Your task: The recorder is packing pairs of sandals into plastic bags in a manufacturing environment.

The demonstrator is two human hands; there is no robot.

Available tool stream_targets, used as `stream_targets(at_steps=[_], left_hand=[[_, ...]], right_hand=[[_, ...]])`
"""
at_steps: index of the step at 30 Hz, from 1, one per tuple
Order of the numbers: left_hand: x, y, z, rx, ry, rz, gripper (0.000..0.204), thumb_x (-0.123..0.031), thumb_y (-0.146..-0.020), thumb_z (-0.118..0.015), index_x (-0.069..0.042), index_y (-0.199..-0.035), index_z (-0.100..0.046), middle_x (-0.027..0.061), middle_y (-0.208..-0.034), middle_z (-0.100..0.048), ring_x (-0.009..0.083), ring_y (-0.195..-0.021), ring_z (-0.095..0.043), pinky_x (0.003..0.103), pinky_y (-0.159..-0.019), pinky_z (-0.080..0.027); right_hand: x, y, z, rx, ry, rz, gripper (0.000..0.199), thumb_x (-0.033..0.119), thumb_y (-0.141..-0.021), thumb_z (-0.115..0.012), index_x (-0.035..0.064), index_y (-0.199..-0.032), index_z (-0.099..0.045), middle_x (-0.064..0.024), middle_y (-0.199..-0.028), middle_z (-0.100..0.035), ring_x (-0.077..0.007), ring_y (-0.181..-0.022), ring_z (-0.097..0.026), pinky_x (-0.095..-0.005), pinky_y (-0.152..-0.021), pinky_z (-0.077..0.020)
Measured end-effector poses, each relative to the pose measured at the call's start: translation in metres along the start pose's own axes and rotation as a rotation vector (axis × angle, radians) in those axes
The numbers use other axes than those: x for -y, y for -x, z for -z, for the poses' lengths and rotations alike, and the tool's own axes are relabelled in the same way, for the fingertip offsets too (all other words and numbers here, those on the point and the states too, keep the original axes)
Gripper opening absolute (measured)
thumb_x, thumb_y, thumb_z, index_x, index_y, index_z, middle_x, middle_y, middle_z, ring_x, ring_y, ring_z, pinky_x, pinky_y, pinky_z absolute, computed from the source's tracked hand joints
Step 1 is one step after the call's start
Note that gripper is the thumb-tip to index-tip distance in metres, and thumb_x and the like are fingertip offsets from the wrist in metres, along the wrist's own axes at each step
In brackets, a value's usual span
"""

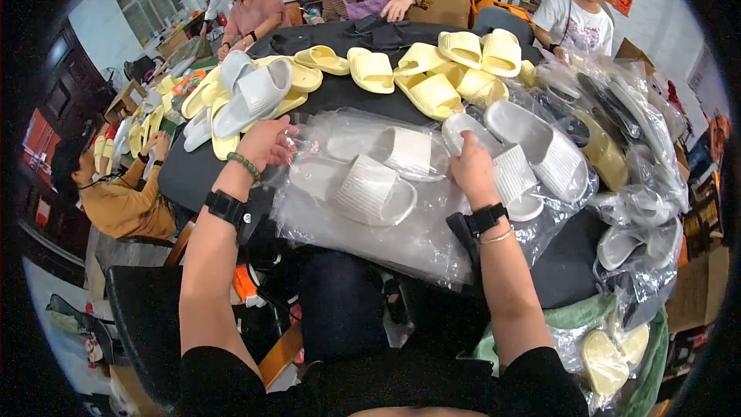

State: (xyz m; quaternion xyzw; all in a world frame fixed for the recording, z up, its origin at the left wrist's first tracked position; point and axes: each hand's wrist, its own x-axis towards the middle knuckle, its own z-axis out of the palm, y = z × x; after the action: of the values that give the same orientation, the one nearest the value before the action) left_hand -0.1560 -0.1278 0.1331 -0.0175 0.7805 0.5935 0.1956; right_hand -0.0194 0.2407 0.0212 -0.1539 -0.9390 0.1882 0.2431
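A pair of light grey slippers [376, 191] lies in a clear plastic bag [340, 235] in front of me, at the table's near edge. At the bag's upper left corner, my left hand [266, 143] is closed with the fingertips pinching the film. My right hand [473, 172] is closed at the bag's right edge, beside the toe of the farther slipper; its fingertips are partly hidden. Just right of that hand, another grey pair [536, 150] rests on clear plastic. More empty-looking film lies under the bag.
Yellow slippers [432, 93] spread across the black table [347, 96], with grey ones [258, 96] stacked at left. Bagged slippers [617, 123] pile up at right. A green sack [652, 363] holding bagged yellow slippers stands at lower right. Several people sit or stand around the table.
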Motion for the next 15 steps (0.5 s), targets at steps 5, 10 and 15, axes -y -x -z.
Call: stream_targets(at_steps=[5, 10, 15], left_hand=[[-0.010, 0.010, -0.010, 0.060, -0.029, 0.080, 0.063, -0.063, -0.090, -0.053, -0.001, -0.098, -0.062, 0.0086, -0.067, -0.063, 0.0170, -0.047, -0.059, 0.027, -0.045, -0.049], [-0.012, 0.009, -0.022, 0.025, -0.436, -0.149, 0.039, -0.038, -0.090, -0.068, 0.000, -0.094, -0.062, 0.0061, -0.067, -0.062, 0.0129, -0.046, -0.058, 0.026, -0.043, -0.048], [-0.006, 0.016, -0.016, -0.091, -0.420, -0.210, 0.041, -0.037, -0.088, -0.070, 0.003, -0.094, -0.060, 0.0065, -0.063, -0.062, 0.0134, -0.044, -0.058, 0.026, -0.039, -0.044]], right_hand=[[0.010, 0.004, 0.003, 0.062, 0.000, -0.086, 0.048, 0.013, -0.081, -0.061, 0.0009, -0.124, -0.043, -0.0269, -0.082, -0.067, -0.0452, -0.079, -0.066, -0.0532, -0.072, -0.0517], [0.006, 0.008, 0.001, 0.042, -0.038, -0.076, 0.054, 0.015, -0.082, -0.062, 0.0024, -0.130, -0.039, -0.0254, -0.080, -0.067, -0.0450, -0.079, -0.066, -0.0533, -0.074, -0.0513], [-0.004, 0.014, -0.010, 0.081, -0.213, -0.082, 0.056, 0.011, -0.081, -0.068, 0.0025, -0.129, -0.042, -0.0169, -0.068, -0.067, -0.0355, -0.062, -0.067, -0.0457, -0.062, -0.0531]])
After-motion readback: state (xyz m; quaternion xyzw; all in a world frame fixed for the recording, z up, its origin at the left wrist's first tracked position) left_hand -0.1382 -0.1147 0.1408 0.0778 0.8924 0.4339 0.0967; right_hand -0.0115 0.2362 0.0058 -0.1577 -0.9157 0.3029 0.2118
